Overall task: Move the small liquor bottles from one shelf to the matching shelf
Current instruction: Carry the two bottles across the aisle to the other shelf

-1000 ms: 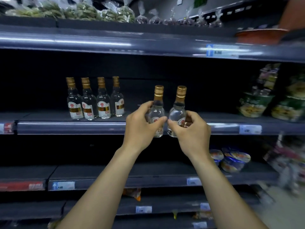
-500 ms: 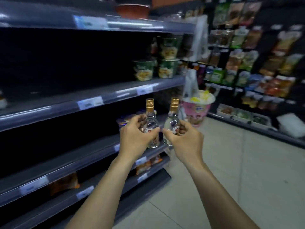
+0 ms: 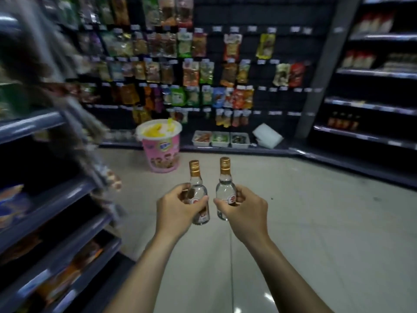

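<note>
While I carry them over the aisle floor, my left hand (image 3: pixel 178 207) grips one small clear gold-capped liquor bottle (image 3: pixel 198 195), my right hand (image 3: pixel 244 210) its twin (image 3: pixel 225 190), both upright, nearer me than the pink bucket (image 3: pixel 161 152). Transit step, I judge; next: find the matching shelf, set down upright.

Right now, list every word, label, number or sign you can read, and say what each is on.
None can be read.
Left bottle in the left hand: red-and-white label, characters blurred.
Right bottle in the right hand: red label mark, mostly covered.
Pink bucket: blue logo, too blurred.
Shelf price tags: too small.
Hanging snack packets: print blurred.
</note>
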`<state>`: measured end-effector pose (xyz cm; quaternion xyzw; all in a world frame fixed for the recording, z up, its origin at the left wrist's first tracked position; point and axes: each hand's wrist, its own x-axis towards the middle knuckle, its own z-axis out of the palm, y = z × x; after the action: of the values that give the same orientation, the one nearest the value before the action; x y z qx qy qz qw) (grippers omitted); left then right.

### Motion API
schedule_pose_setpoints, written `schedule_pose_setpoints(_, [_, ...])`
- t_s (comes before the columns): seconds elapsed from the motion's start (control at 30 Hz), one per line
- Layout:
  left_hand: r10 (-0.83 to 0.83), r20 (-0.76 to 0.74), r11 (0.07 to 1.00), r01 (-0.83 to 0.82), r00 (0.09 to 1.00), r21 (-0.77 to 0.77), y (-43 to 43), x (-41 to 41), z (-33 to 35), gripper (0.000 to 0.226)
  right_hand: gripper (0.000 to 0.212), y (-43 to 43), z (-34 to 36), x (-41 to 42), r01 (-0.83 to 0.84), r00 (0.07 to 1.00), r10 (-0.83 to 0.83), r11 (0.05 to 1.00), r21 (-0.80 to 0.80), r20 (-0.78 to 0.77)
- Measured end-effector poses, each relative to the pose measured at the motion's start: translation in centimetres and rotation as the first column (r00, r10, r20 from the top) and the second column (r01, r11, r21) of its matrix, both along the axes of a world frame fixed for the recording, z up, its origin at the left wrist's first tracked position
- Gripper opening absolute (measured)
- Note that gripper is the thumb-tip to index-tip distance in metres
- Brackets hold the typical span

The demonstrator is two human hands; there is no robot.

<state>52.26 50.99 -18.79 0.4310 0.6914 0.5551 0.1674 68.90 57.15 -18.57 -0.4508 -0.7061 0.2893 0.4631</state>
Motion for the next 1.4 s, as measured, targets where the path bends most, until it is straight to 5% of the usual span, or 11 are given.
schedule_pose_setpoints(0.37, [-0.342, -0.156, 0.938, 0.327, 0.927, -0.112, 24.1, 18.6, -2.1, 0.051, 0.021, 18.9, -3.4, 20.8, 0.309, 0.95, -0.312, 0.941, -0.134, 0.0])
schedule_pose_setpoints(0.97, [-0.667, -0.072, 0.741, 0.649, 0.742, -0.174, 71.4, 48.9, -5.3, 0.047, 0.019, 58.9, -5.4, 49.3, 0.671, 0.728, -0.684, 0.701, -0.242, 0.037])
schedule_pose_setpoints(1.4, [-0.713, -0.107, 0.701, 0.702, 0.693, -0.126, 101.0, 77.8, -4.0, 0.057, 0.025, 87.4, -3.8, 78.5, 0.674, 0.722, -0.689, 0.721, -0.162, -0.064])
